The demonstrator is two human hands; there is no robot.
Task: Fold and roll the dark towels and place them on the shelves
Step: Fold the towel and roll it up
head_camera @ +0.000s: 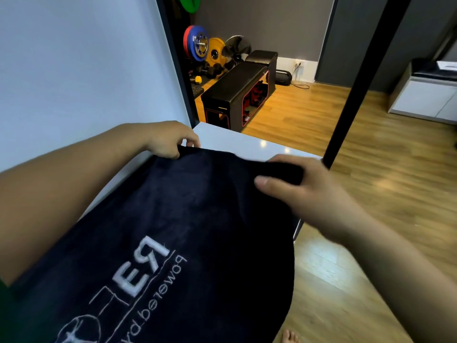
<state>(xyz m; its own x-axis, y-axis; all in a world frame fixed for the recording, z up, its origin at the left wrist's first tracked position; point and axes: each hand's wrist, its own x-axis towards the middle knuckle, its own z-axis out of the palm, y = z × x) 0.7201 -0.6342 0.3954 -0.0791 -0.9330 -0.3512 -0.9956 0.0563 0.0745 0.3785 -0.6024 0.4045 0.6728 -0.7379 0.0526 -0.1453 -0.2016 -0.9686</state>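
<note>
Across the centre of the frame, we see a dark towel [197,231] lying open on the white desk [242,142]; left hand [168,142] and right hand [304,189] pinch its far corners. Folding seems barely begun; rolling and shelving remain.

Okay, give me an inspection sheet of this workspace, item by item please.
Surface: glossy white table, mostly under the towel.
Job's things: one dark towel draped over the table, logo up.
Clutter: nothing seen.
Hands: left hand pinches the towel's far edge; right hand grips the same edge.
Cables: one cable on the wood floor, far side.
Surroundings: weight plates, black benches, black pole, white cabinet.
</note>
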